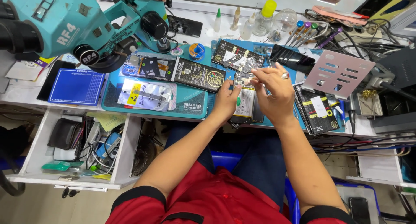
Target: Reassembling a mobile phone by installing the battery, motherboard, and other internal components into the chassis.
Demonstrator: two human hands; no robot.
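Note:
An opened phone [245, 101] with its back off lies on the blue work mat [195, 109] at the bench's front edge, showing a pale battery and circuit board. My left hand [225, 102] grips the phone's left side with the thumb on its upper edge. My right hand [273, 92], with a ring on one finger, hovers over the phone's top, fingertips pinched on a small part near the board. What the fingers pinch is too small to make out.
A teal microscope [82, 24] stands at the left. Black phone-part boxes [199, 74], a silver bag [147, 94], a perforated metal stand [336, 72], bottles [264, 18] and screwdrivers [303, 33] crowd the bench. An open drawer [73, 146] of cables sits lower left.

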